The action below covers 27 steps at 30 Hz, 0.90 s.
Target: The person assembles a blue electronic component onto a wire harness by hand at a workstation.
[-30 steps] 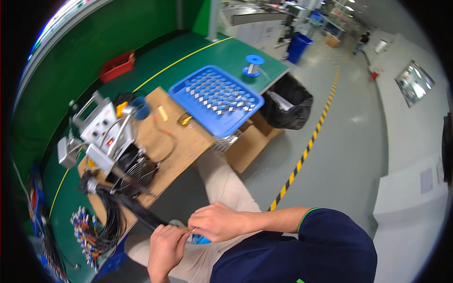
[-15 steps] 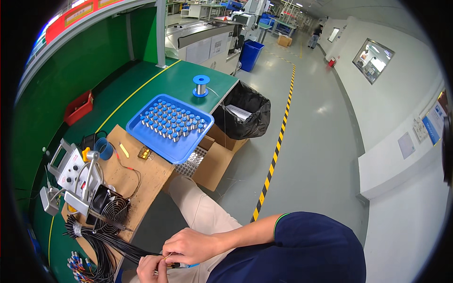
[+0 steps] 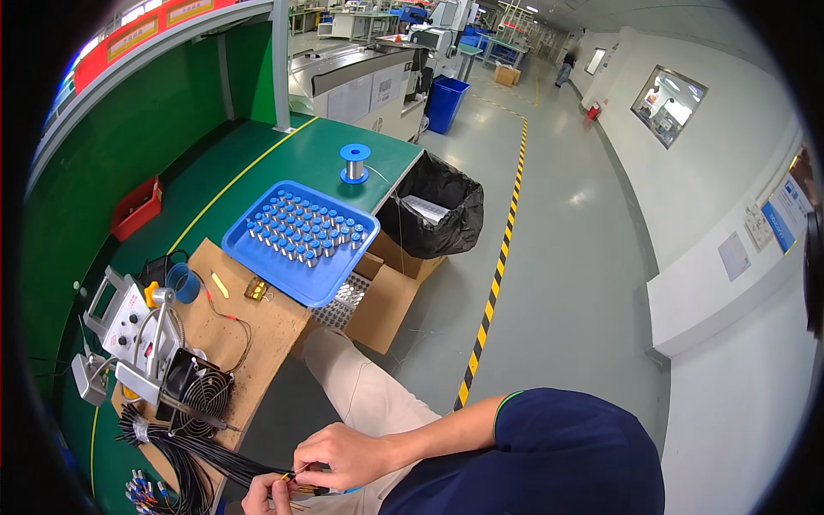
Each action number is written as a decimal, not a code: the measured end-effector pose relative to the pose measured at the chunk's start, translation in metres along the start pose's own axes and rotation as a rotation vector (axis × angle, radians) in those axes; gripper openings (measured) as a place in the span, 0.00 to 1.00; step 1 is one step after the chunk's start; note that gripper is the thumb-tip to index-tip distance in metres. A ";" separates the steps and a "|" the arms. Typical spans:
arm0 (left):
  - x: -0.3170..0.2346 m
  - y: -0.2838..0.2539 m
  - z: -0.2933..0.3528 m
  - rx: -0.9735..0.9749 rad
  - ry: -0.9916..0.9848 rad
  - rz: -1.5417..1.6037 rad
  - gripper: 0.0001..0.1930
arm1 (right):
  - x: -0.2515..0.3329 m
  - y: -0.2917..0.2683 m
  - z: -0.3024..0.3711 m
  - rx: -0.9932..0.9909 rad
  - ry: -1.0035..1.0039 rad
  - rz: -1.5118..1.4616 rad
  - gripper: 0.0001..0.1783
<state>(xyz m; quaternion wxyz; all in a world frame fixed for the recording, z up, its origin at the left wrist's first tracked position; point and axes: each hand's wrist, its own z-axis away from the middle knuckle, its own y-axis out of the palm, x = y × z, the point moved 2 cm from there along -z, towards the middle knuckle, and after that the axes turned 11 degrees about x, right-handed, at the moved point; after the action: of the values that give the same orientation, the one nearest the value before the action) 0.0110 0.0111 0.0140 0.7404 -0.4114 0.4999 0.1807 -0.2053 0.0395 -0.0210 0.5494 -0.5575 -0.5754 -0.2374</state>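
Both hands work close together over my lap, at the loose ends of a bundle of black cables. My left hand pinches a thin cable end, where a bit of yellow wire shows at the fingertips. Just above and to its right, my right hand has its fingers closed on a thin wire of the same cable end. More thin coloured wire ends stick out beneath the right hand. The fingers hide the exact grip. On the bench, the bundle runs back past a black fan.
A soldering station stands at the left behind the fan. A blue tray holds several blue-topped metal cylinders, with a wire spool behind it. A black-lined bin and an open carton stand beside the bench.
My hands have shifted slightly left and the fingertips have drawn a little apart, so the yellow wire and the ends below show more. The whole view has shifted slightly.
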 end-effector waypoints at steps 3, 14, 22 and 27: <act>-0.007 -0.003 0.002 0.028 0.018 0.090 0.04 | 0.000 0.001 0.002 -0.008 -0.013 -0.007 0.06; -0.036 -0.004 -0.014 0.185 0.169 -0.191 0.01 | -0.016 -0.034 -0.003 -0.056 0.056 0.016 0.07; -0.025 0.011 -0.020 0.022 0.351 -0.371 0.06 | -0.017 -0.011 0.004 0.130 0.141 -0.150 0.11; -0.023 0.009 -0.015 0.068 0.359 -0.385 0.06 | -0.033 0.005 0.004 0.145 0.326 -0.480 0.11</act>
<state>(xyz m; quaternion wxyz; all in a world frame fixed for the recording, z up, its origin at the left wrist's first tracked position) -0.0143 0.0082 0.0284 0.6739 -0.4994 0.5415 -0.0562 -0.2097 0.0323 -0.0535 0.6011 -0.3196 -0.6104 -0.4050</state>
